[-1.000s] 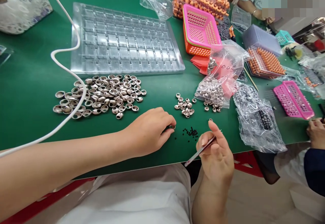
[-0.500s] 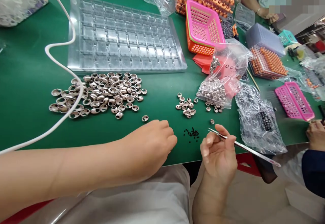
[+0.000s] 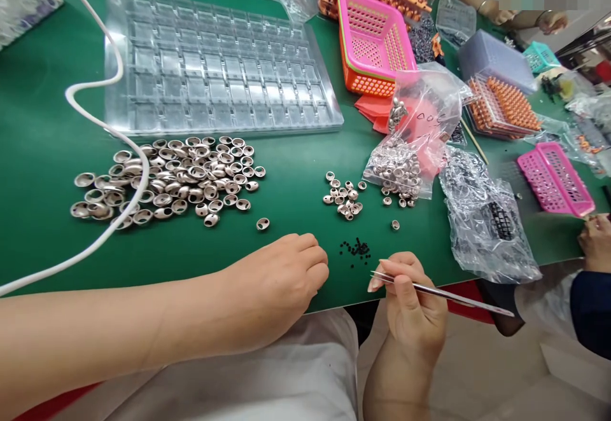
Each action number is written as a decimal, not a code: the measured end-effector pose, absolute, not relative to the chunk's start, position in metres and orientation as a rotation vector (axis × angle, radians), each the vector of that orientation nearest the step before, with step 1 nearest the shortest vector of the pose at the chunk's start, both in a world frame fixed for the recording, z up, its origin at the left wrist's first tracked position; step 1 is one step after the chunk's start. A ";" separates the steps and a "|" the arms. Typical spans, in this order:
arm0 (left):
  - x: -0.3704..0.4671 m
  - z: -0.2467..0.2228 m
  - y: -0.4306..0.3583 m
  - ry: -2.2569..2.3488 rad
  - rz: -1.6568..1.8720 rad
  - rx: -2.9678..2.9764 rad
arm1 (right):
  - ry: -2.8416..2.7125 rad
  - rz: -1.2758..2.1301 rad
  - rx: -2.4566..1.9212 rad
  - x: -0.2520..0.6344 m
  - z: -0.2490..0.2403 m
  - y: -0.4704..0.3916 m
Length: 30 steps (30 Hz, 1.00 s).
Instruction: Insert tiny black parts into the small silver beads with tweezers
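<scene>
My right hand (image 3: 416, 306) grips a pair of metal tweezers (image 3: 465, 296), whose tips point left, just below a cluster of tiny black pieces (image 3: 360, 248) on the green table. My left hand (image 3: 281, 281) rests at the table's front edge, its fingers curled inward; whatever they hold is hidden from view. Beyond the black pieces lies a small group of silver hollow metal caps (image 3: 344, 200). A large heap of bigger silver oval caps (image 3: 198, 176) spreads behind my left hand, and one stray cap (image 3: 263, 224) sits closer to it.
A clear compartment tray (image 3: 219, 68) lies behind the large heap. A white cable (image 3: 90, 84) crosses the left side. Stacked baskets (image 3: 377, 33), a bag of silver caps (image 3: 405, 154) and a crumpled plastic bag (image 3: 470, 217) stand rightward. Other people's hands (image 3: 596, 243) show at right.
My right hand has lowered and turned, bringing the tweezer tips down and left, nearer the table edge. My left hand has hardly moved. The whole view has shifted slightly.
</scene>
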<state>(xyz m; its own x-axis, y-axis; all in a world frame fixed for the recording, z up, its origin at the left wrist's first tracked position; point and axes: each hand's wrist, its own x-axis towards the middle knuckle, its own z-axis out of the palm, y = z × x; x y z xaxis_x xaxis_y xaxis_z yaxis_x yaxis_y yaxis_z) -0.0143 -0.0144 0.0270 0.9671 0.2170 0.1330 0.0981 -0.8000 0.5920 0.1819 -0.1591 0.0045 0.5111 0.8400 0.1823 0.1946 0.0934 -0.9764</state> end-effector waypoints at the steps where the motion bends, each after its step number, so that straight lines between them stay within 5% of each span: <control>1: -0.014 0.026 -0.015 0.217 0.273 2.483 | -0.958 0.606 -1.417 0.181 0.004 -0.159; 20: -0.013 0.018 0.002 0.498 0.265 2.483 | -0.978 0.647 -1.466 0.167 0.001 -0.162; 30: -0.007 0.011 0.007 0.511 0.308 2.475 | -1.485 0.532 -1.436 0.173 0.002 -0.144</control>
<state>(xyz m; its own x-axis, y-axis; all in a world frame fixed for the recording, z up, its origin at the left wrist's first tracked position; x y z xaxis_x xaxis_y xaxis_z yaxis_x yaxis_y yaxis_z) -0.0074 0.0074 0.0113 0.8998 0.4242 0.1021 0.2887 -0.7543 0.5897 0.1733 -0.1436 0.0021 0.1613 0.9297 0.3311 0.5078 0.2095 -0.8356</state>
